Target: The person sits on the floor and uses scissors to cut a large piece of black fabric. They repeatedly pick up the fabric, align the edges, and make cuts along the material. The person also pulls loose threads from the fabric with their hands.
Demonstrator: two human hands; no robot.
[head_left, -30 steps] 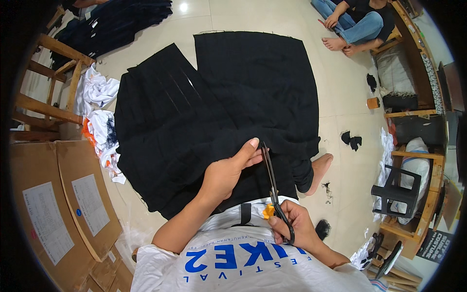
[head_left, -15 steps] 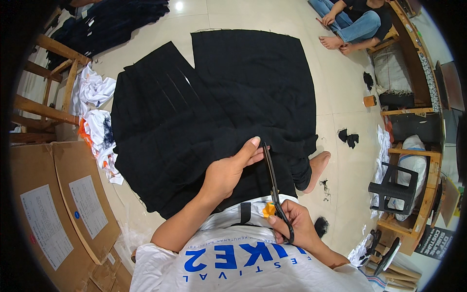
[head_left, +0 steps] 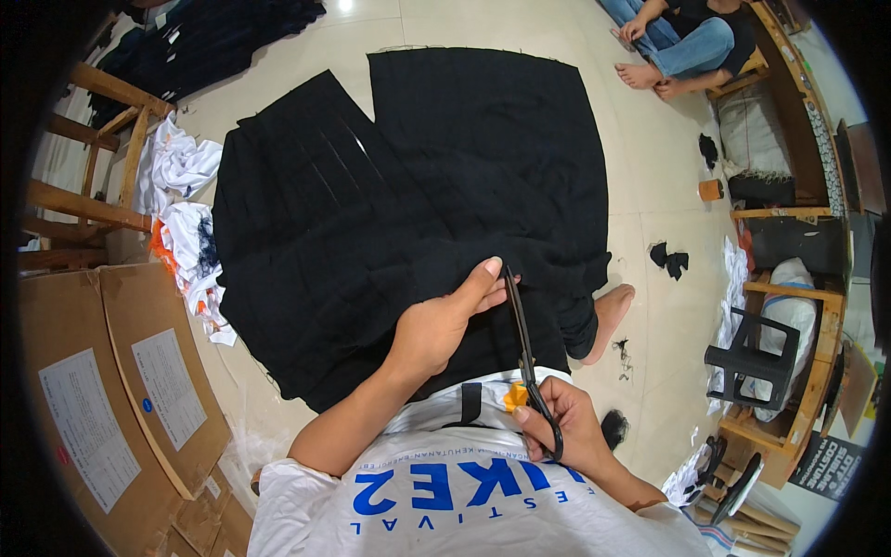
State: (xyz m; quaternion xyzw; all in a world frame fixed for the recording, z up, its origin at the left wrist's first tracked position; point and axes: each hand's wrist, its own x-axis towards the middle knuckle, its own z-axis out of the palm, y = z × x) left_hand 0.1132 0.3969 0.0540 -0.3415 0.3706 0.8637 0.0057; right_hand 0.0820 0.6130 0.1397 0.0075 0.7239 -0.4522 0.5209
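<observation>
A large black cloth [head_left: 306,241] lies spread over the floor and my lap, with slits in its upper left part and a notch in the far edge. My left hand [head_left: 436,330] pinches the cloth, thumb on top, beside the tips of long black scissors [head_left: 522,334]. My right hand [head_left: 566,422] grips the scissor handles near my waist; the blades look nearly closed, pointing away from me along the left fingertips. A small yellow item [head_left: 515,397] shows beside the handles. A bare foot [head_left: 610,320] sticks out from the cloth at right.
Cardboard boxes [head_left: 70,334], white cloth heaps [head_left: 181,158] and wooden frames [head_left: 130,204] line the left. Dark garments [head_left: 186,46] lie at back left. A seated person [head_left: 691,42] is at back right, near wooden shelving [head_left: 798,427], a black plastic stool [head_left: 747,362] and black scraps [head_left: 668,260].
My left fingertips and the scissor blades have moved slightly away from me and to the right. The grips look the same; the view has shifted a little.
</observation>
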